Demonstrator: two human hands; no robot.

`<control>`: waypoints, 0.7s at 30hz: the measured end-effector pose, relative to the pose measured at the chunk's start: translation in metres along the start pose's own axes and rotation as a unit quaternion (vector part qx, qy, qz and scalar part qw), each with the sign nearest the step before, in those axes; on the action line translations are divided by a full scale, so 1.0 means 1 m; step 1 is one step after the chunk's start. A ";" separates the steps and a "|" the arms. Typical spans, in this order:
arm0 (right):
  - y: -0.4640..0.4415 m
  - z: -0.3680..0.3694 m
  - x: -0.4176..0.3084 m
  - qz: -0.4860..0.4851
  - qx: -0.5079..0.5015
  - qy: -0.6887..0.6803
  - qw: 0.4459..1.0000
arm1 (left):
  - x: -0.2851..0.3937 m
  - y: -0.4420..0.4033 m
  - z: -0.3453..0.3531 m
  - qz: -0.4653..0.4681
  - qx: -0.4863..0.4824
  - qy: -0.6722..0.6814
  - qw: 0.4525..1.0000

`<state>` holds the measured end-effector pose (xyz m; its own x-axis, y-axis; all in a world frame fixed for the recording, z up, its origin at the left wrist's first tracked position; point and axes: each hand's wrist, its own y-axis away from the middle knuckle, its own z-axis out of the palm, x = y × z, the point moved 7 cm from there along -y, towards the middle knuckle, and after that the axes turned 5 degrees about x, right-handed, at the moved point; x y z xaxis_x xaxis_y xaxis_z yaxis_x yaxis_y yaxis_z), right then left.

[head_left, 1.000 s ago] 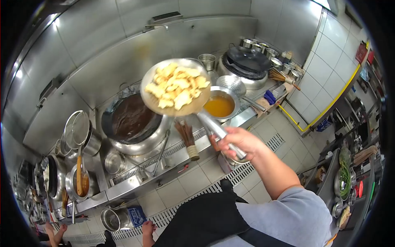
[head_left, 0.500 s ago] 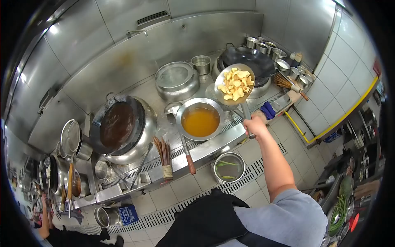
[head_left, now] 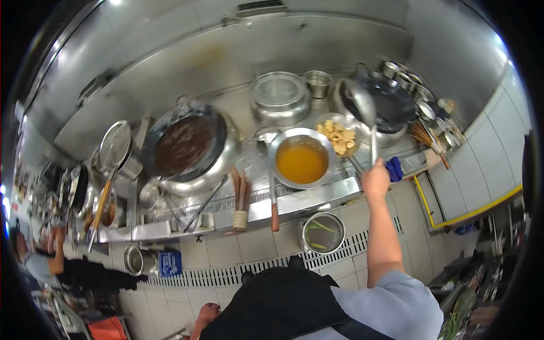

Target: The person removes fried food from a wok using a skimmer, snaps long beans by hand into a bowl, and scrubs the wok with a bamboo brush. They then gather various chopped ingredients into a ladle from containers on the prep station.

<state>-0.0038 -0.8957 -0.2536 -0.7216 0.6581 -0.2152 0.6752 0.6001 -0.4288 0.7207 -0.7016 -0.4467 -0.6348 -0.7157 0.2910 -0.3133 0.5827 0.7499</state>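
Note:
My right hand (head_left: 376,180) is wrapped round the handle of a round metal scoop (head_left: 364,103). The scoop is blurred by motion; no yellow pieces show in it. Its head hangs over the near side of an empty-looking black wok (head_left: 394,102). Pale yellow sliced pieces (head_left: 339,137) lie in a strainer whose handle (head_left: 356,165) points towards me. Left of them stands a steel bowl (head_left: 276,177) of orange-brown liquid (head_left: 301,161). Low in view, my left hand (head_left: 209,311) is beside my apron, fingers curled, with nothing visible in it.
A wok of dark liquid (head_left: 184,144) sits on the left burner. A ladle (head_left: 274,209), a bamboo brush (head_left: 241,198) and a blue cloth (head_left: 394,169) lie along the stove edge. A pot (head_left: 323,232) stands below. Another person (head_left: 85,272) is at far left.
The yellow pieces have gone from the raised scoop into the strainer beside the bowl. The scoop has moved up and right towards the wok. My left hand has come into view.

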 end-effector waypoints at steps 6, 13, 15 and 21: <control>0.032 -0.075 -0.077 0.007 -0.127 -0.380 0.916 | -0.121 -0.108 0.065 0.285 -0.175 -0.404 0.852; 0.160 -0.110 -0.251 -0.003 -0.526 -0.513 0.678 | -0.126 -0.120 0.020 0.242 -0.022 -0.179 0.953; 0.212 -0.105 -0.299 0.016 -0.638 -0.493 0.591 | -0.138 -0.128 0.023 0.205 -0.010 -0.081 0.975; 0.367 -0.059 -0.455 0.091 -0.796 -0.439 0.408 | -0.214 -0.110 0.066 0.305 0.005 -0.192 0.933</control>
<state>0.5810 -0.9478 -0.2615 0.0573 0.7606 -0.6466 -0.5297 0.5722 0.6261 0.8445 -0.5868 -0.6302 -0.9033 -0.0603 0.4249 0.1828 0.8417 0.5081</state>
